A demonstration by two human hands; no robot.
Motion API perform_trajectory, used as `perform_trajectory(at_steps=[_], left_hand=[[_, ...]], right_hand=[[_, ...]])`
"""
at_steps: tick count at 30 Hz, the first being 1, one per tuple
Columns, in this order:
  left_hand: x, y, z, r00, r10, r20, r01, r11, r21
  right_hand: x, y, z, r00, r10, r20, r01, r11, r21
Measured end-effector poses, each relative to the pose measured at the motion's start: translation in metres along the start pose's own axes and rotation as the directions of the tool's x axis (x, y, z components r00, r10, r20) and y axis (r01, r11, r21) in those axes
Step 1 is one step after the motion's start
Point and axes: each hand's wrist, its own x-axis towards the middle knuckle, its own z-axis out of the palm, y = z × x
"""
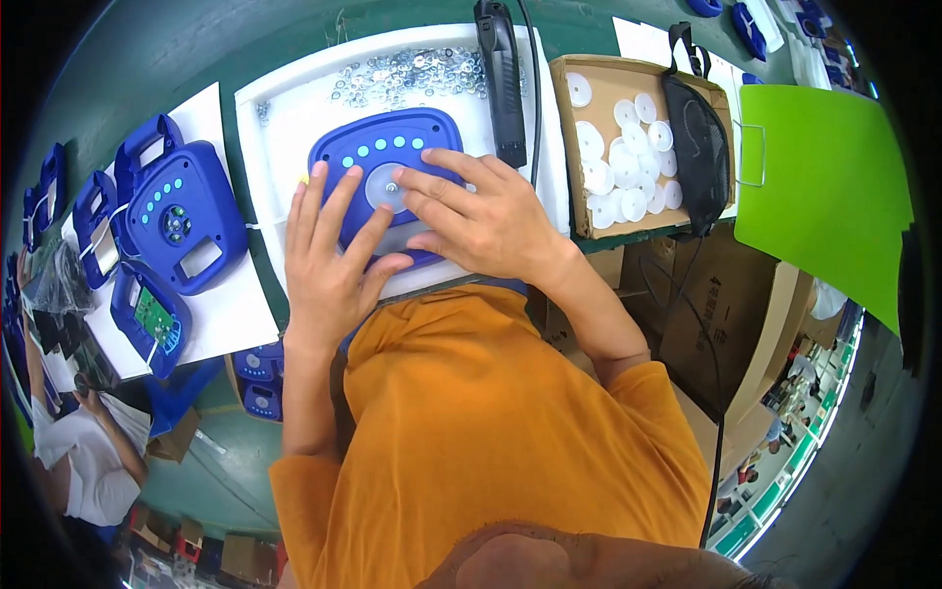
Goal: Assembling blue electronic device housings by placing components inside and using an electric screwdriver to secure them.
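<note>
A blue plastic housing with a row of pale round buttons lies in a white foam tray before me. At its middle sits a translucent round disc. My left hand rests over the housing's left side, fingers spread, the index fingertip near the disc. From the right, my right hand reaches over the housing with fingers stretched out. Its fingertips touch the disc and the face around it. No object shows in either hand, and the hands hide the housing's lower part.
Small metal washers or nuts lie in the tray beside a black electric screwdriver. On the right, a cardboard box holds translucent discs and a black mesh pouch, near a green board. More blue housings lie left; a person sits beyond.
</note>
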Motion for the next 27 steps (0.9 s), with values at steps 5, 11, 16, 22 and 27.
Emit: perform_trajectory(at_steps=[5, 11, 16, 22, 27], left_hand=[[0.002, -0.002, -0.002, 0.997, -0.055, -0.049, 0.056, 0.998, 0.026], [0.002, -0.005, 0.002, 0.997, -0.065, -0.04, 0.065, 0.998, -0.004], [0.002, -0.005, 0.003, 0.997, -0.071, -0.042, 0.07, 0.997, -0.02], [0.001, -0.004, 0.004, 0.996, -0.081, -0.037, 0.08, 0.997, -0.014], [0.002, -0.004, 0.003, 0.997, -0.073, -0.038, 0.073, 0.997, -0.005]], right_hand=[[-0.001, 0.004, -0.002, 0.999, -0.019, 0.031, 0.018, 0.998, 0.052], [-0.011, -0.02, -0.006, 1.0, -0.002, 0.018, 0.001, 0.997, 0.072], [-0.012, -0.029, 0.005, 0.998, 0.041, -0.054, -0.039, 0.998, 0.043], [-0.012, -0.027, 0.007, 0.995, 0.054, -0.08, -0.048, 0.996, 0.071], [-0.012, -0.027, 0.006, 0.994, 0.068, -0.083, -0.061, 0.994, 0.085]])
